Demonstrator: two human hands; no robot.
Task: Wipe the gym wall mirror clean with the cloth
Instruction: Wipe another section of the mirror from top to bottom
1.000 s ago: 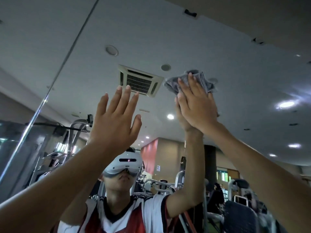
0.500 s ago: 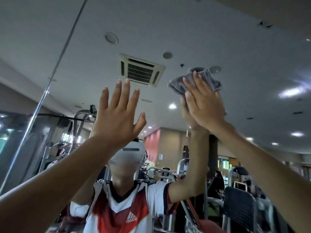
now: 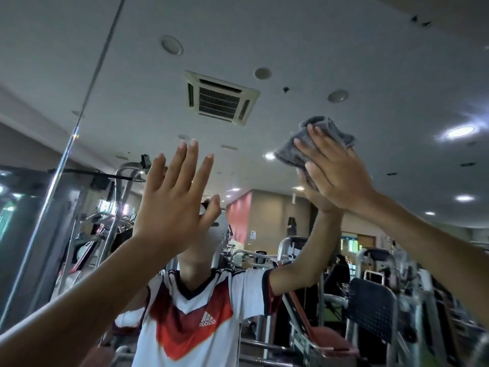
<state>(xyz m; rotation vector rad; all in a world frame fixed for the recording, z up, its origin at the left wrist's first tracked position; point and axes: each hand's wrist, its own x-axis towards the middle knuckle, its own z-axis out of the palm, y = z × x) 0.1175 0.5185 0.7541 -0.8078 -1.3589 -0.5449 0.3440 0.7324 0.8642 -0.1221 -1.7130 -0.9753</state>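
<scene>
The wall mirror point(image 3: 304, 49) fills nearly the whole view and reflects the gym ceiling, the machines and the person. A crumpled grey cloth point(image 3: 293, 152) lies against the glass at the upper right. My right hand point(image 3: 336, 170) presses it flat to the mirror with straight fingers spread over it. My left hand point(image 3: 174, 200) is raised at the centre left, fingers straight and spread, palm toward the glass; whether it touches the mirror is unclear. It holds nothing.
A thin vertical seam point(image 3: 79, 120) between mirror panels runs down the left side. The reflection shows weight machines point(image 3: 370, 300) low on the right and a ceiling air vent point(image 3: 221, 98) above the hands.
My right hand has slid the cloth down and to the right across the glass. The view has tilted downward a little. My left hand stays raised with spread fingers.
</scene>
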